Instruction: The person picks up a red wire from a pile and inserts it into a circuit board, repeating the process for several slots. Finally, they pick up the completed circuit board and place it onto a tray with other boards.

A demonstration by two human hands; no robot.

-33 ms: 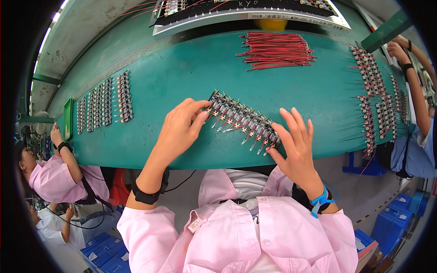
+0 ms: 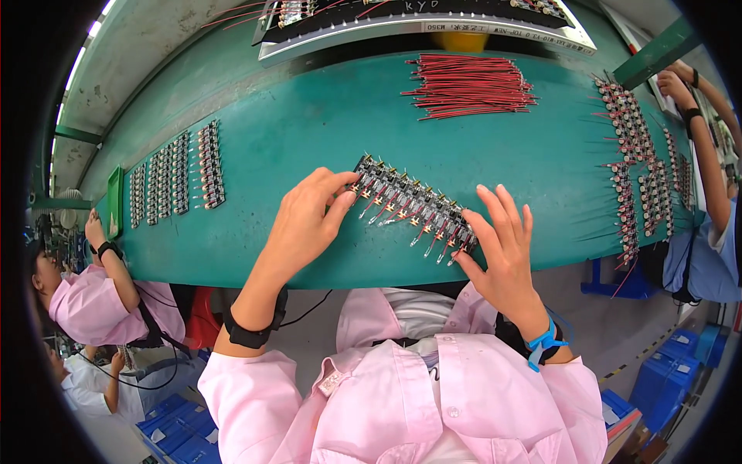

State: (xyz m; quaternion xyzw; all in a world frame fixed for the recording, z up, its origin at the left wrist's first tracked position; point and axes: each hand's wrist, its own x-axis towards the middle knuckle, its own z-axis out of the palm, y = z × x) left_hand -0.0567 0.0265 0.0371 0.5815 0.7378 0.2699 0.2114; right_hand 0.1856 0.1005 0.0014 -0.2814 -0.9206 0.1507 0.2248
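Between my two hands, over the green bench mat, a circuit board strip slants down to the right. It carries rows of small parts, with short red wires and clear-tipped leads along its near edge. My left hand pinches its left end between thumb and forefinger. At the opposite end, the thumb and forefinger of my right hand close on the strip, while its other fingers stretch upward. Beyond the strip lies a bundle of cut red wires.
More board strips stand in rows at left, beside a green tray. Strips with red wires lie at right. A metal-edged fixture spans the far side. Co-workers sit left and right; a green post rises at far right.
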